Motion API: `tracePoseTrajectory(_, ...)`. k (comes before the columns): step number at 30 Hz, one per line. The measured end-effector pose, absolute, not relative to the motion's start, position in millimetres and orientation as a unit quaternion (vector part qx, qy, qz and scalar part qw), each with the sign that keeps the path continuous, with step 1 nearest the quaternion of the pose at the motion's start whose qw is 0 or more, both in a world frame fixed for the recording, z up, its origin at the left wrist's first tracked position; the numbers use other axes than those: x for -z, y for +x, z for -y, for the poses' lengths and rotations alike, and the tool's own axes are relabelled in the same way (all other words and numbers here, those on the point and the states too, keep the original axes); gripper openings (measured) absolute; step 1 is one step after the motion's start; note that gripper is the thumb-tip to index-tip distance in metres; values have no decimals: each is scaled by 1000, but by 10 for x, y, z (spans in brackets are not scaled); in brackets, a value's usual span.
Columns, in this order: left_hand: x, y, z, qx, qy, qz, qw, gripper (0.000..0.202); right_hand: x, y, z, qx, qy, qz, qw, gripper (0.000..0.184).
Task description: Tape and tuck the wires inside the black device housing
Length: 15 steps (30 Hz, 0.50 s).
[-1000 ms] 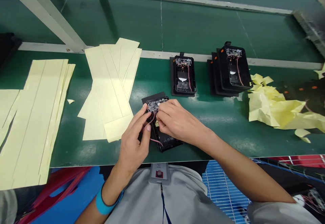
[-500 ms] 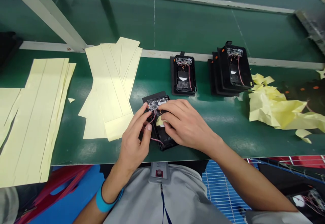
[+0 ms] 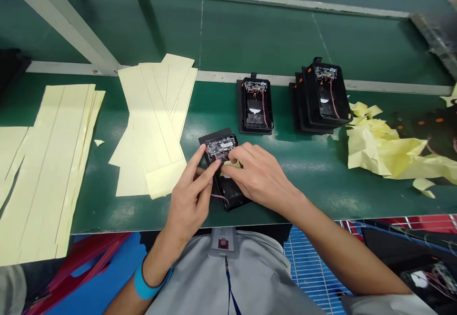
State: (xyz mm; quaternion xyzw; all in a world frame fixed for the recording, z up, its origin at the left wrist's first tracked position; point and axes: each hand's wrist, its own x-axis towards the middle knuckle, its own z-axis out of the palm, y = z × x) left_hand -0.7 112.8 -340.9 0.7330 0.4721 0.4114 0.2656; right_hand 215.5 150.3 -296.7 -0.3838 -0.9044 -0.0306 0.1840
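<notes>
A black plastic housing [image 3: 230,195] lies tilted on the bench in front of me, its open side up. Inside are a circuit board [image 3: 222,146], a reddish wire [image 3: 220,197] and a yellow paper piece [image 3: 233,164]. My left hand [image 3: 191,189] grips the housing's left side, one fingertip at its upper left edge and another at the board's lower edge. From the right, my right hand [image 3: 259,172] reaches in with thumb and index finger bent together by the yellow piece. Whatever sits between those fingertips is hidden.
Another open housing [image 3: 256,103] stands behind, with a stack of housings [image 3: 323,93] to its right. Crumpled yellow paper [image 3: 383,146] lies at the far right. Yellow sheets [image 3: 153,124] and more yellow strips [image 3: 53,162] cover the left of the green bench [image 3: 303,172].
My right fingers have shifted and drawn together over the yellow piece. A left fingertip has moved right onto the board's lower edge, and the reddish wire's upper part is now hidden.
</notes>
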Motion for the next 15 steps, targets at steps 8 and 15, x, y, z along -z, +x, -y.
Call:
tracePoseTrajectory(8,3411,11,-1109,-403,740,-475,254,38,2982,2315,-1420,-47,-418,891,172,21)
tracePoseTrajectory(15,3398,19,-1104,-400,739,-478,256,36,3038,2368,-1378,-66,-412,883,217,21)
